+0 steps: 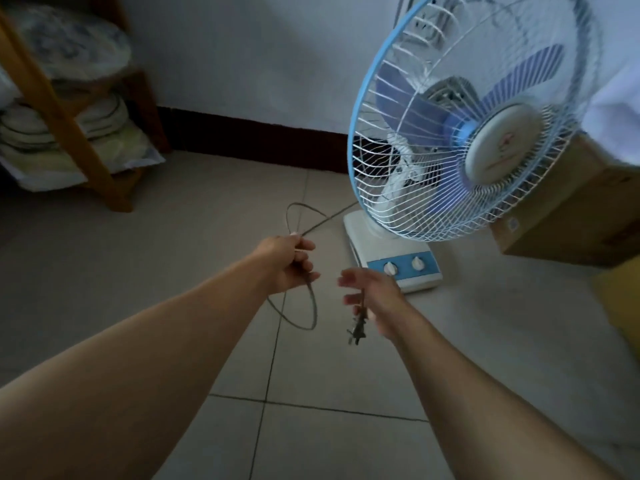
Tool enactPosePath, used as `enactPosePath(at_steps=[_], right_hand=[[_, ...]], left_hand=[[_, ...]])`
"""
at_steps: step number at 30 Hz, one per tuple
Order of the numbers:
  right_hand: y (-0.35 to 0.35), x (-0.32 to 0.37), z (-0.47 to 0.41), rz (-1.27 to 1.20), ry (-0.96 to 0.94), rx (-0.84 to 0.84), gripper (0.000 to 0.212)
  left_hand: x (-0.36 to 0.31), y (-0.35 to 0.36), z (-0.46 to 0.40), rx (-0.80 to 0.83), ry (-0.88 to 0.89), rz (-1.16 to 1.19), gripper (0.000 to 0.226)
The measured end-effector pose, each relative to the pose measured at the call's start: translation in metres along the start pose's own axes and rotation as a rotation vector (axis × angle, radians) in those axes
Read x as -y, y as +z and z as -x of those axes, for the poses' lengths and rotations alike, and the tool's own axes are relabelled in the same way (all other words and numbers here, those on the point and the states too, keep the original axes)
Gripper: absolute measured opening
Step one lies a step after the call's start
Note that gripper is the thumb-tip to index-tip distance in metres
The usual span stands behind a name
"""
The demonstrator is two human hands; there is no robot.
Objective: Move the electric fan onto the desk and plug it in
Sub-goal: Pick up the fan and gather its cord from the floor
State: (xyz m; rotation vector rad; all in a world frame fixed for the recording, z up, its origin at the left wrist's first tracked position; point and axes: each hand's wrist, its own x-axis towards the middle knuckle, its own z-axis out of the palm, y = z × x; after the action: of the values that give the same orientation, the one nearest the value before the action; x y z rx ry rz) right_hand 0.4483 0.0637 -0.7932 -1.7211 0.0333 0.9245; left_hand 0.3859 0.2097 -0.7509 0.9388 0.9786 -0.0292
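Two bare forearms reach forward over a tiled floor point(207, 216); grout lines cross beneath them. The right hand point(372, 299) is loosely curled, fingers partly spread; the cord point(313, 306) passes through its grip just above the plug point(356, 329), which hangs below the hand with its prongs pointing down; how firmly the fingers close on it cannot be told. The left hand point(289, 263) is closed around the cord further along; a white tie or clip shows at the top of the fist; one loop of cord sags below the hand towards the floor, another loop rises above it.

From the upper loop the cord runs right to the fan point(464, 133), which stands on the floor, not on any desk; its white base point(360, 233) rests just beyond the right hand; a blue panel on the base carries two white knobs point(403, 266). The round wire guard has a light blue rim and leans towards the camera; blue blades and a white centre cap show behind it.

A cardboard box point(571, 216) sits right of the fan, touching or just behind the guard; which cannot be told. At far left, a wooden shelf point(65, 133) holds stacked plates point(69, 50), blurred. A white wall point(242, 57) with a dark skirting strip closes the far side.
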Motion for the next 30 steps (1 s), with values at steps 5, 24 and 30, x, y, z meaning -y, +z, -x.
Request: enactPosePath(at_steps=[5,24,30], right_hand=[[-0.014,-0.007,0.013,0.038,0.046,0.396,0.031],[-0.093,-0.024,0.004,0.39,-0.188,0.413,0.03],[-0.115,-0.028,-0.018,0.444,-0.17,0.402,0.022]], left_hand=[[-0.015,0.038,-0.001,0.05,0.035,0.236,0.034],[0.05,0.099,-0.023,0.226,-0.094,0.03,0.029],[0.039,0.112,-0.041,0.06,-0.084,0.133,0.031]])
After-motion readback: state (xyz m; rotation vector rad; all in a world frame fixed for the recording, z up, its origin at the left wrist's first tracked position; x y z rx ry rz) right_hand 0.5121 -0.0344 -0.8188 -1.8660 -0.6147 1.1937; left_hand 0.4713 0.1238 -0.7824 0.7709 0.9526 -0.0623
